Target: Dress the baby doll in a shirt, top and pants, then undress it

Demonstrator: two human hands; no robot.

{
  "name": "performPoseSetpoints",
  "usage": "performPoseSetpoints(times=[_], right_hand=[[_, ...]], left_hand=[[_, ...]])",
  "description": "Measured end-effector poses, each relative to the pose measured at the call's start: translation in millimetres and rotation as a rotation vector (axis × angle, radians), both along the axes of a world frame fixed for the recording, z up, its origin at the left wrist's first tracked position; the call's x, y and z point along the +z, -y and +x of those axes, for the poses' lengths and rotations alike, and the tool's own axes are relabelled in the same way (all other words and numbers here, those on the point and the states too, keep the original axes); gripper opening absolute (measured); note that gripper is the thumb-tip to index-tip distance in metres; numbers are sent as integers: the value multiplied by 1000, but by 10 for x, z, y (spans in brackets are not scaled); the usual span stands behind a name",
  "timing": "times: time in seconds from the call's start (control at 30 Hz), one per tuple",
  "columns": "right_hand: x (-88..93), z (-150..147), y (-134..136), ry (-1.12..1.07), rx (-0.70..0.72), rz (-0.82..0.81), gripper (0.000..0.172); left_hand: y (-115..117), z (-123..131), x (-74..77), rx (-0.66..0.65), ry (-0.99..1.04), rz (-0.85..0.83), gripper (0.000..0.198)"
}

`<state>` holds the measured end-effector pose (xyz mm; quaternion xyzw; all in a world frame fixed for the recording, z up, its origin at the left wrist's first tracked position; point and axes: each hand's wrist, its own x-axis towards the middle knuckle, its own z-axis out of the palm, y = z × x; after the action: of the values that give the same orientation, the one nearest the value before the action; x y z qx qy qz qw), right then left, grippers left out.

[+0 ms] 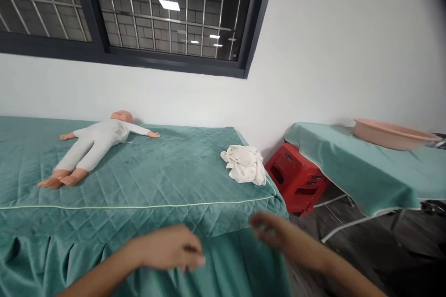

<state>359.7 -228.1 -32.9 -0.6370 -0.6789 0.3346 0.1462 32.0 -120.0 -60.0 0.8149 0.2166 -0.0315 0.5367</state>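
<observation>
A baby doll in a pale suit lies on its back on the green quilted bed cover, head toward the wall. A crumpled white cloth sits near the bed's right corner. My left hand hovers low over the bed's front skirt, fingers curled downward, with nothing seen in them. My right hand is blurred by motion just past the bed's front right corner, and its fingers are smeared.
A red plastic stool stands between the bed and a second green-covered table at the right. A pink basin rests on that table. A barred window is set in the white wall above the bed.
</observation>
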Motion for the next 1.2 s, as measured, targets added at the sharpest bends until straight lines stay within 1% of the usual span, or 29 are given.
performPoseSetpoints(times=[0.03, 0.07, 0.1, 0.13, 0.17, 0.2, 0.23, 0.3, 0.37, 0.43, 0.5, 0.53, 0.57, 0.63, 0.7, 0.73, 0.77, 0.8, 0.83, 0.87, 0.93, 1.0, 1.07, 1.13, 1.2], right_hand=[[29, 151, -268, -13, -139, 156, 36], [40, 311, -539, -10, -261, 300, 44], [31, 472, -802, 12, -382, 439, 49], [5, 624, -1049, 31, -493, 538, 55], [-35, 758, -1272, 25, -580, 564, 63], [-83, 869, -1465, -16, -673, 544, 70], [-134, 950, -1626, -51, -728, 508, 74], [-220, 1017, -1859, -97, -756, 430, 76], [-257, 965, -1999, -108, -715, 384, 70], [-229, 808, -2086, -99, -639, 365, 60], [-145, 565, -2150, -51, -485, 396, 51], [-89, 417, -2180, -10, -371, 445, 48], [-29, 258, -2210, 32, -240, 507, 48], [85, -74, -2271, 141, 23, 663, 49], [152, -377, -2334, 268, 279, 763, 47], [155, -501, -2363, 320, 358, 807, 45], [134, -600, -2391, 359, 390, 849, 43], [89, -670, -2415, 385, 380, 892, 41], [25, -712, -2434, 400, 336, 932, 39], [-54, -727, -2446, 407, 277, 967, 36], [-219, -693, -2446, 410, 180, 1008, 30], [-346, -608, -2413, 426, 148, 1011, 22], [-400, -503, -2358, 453, 151, 994, 18], [-392, -380, -2302, 475, 144, 975, 17], [-363, -229, -2258, 457, 72, 979, 15]], left_hand=[[-158, 142, 70, 72, 91, 25, 36], [-317, 278, 115, 181, 183, 51, 34], [-477, 406, 131, 286, 270, 78, 34], [-636, 524, 116, 389, 341, 86, 32], [-793, 632, 75, 474, 404, 69, 31], [-945, 731, 12, 551, 459, 36, 31], [-1091, 820, -63, 625, 504, -8, 32], [-1352, 972, -228, 733, 562, -95, 34], [-1560, 1085, -375, 807, 593, -160, 37], [-1700, 1154, -485, 852, 630, -204, 43], [-1764, 1177, -556, 864, 693, -191, 49], [-1767, 1174, -577, 862, 731, -146, 52], [-1753, 1163, -590, 870, 771, -66, 55], [-1692, 1127, -595, 934, 825, 186, 61], [-1622, 1087, -585, 1028, 832, 446, 58], [-1596, 1069, -578, 1075, 826, 534, 53], [-1582, 1052, -572, 1114, 820, 573, 45], [-1580, 1038, -567, 1146, 815, 561, 37], [-1588, 1025, -565, 1180, 810, 507, 30], [-1604, 1014, -563, 1215, 800, 428, 28], [-1640, 998, -562, 1283, 769, 266, 31], [-1665, 991, -560, 1347, 748, 178, 32], [-1669, 991, -557, 1390, 756, 166, 34], [-1656, 992, -555, 1418, 763, 170, 36], [-1632, 992, -557, 1443, 762, 178, 36]])
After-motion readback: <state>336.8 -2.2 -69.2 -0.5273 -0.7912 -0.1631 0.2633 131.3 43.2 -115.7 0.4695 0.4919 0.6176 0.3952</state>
